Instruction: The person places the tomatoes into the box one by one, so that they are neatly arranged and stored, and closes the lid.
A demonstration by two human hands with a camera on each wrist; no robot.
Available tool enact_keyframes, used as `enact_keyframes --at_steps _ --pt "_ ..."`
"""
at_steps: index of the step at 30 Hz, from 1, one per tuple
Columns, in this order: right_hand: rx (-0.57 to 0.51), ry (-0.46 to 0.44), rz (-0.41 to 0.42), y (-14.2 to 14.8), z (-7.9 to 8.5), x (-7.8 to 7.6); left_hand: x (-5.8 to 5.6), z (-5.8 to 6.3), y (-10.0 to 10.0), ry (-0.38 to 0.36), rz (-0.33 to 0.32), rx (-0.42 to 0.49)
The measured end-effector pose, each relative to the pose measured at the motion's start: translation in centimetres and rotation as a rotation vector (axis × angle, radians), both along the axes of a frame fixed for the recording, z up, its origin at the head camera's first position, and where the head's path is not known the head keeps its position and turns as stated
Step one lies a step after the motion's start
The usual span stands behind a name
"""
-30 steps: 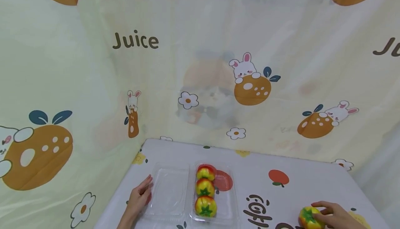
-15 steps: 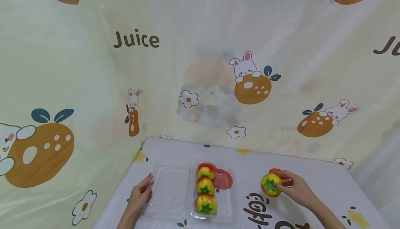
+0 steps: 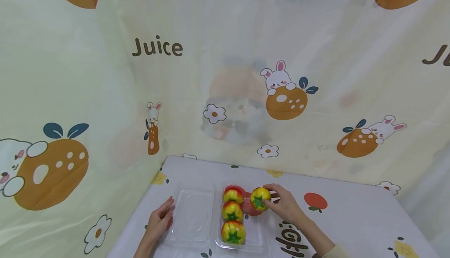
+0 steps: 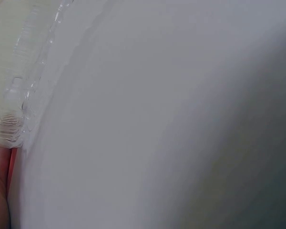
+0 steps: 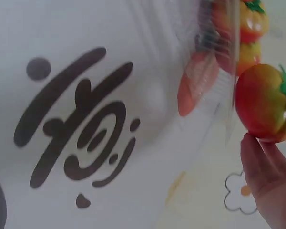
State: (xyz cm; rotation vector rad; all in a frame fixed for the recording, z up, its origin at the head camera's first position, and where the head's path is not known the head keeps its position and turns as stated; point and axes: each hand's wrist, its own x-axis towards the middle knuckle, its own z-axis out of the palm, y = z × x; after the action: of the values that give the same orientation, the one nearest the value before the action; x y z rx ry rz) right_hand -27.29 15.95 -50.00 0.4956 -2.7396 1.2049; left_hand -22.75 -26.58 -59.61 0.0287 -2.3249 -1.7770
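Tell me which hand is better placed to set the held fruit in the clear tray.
Likely the right hand: it holds the fruit at the bare side of the clear tray. The left hand is farther off, at the outer edge of the lid.

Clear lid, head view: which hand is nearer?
Left. The left hand is at the left edge of the clear lid; the right hand is farther right, past the three fruits, holding a fourth fruit.

From here I see smooth, glossy fruit [image 3: 260,197], shiny clear plastic in the container [image 3: 254,234], and a matt desk cover [image 3: 351,219].
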Motion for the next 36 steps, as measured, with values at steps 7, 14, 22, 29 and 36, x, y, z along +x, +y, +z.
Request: enact_keyframes --at_steps 7,14,22,29,36 --pt "0.126 0.052 0.021 -1.4 -1.3 0.0 -0.3 -0.2 0.1 -0.03 0.024 -0.021" --pt "0.238 0.098 0.089 -2.0 -2.2 0.0 -0.6 -0.5 0.0 -0.021 0.021 -0.005" --pt "0.303 0.128 0.092 -2.3 -3.3 0.1 -0.5 -0.4 0.1 -0.037 0.02 -0.005" --pt "0.298 0.102 0.027 -2.9 -3.9 -0.3 -0.4 -0.1 0.0 -0.048 0.006 -0.01" --pt "0.26 0.147 -0.013 -3.0 -4.2 -0.2 -0.5 -0.5 -0.1 -0.039 0.012 -0.007"
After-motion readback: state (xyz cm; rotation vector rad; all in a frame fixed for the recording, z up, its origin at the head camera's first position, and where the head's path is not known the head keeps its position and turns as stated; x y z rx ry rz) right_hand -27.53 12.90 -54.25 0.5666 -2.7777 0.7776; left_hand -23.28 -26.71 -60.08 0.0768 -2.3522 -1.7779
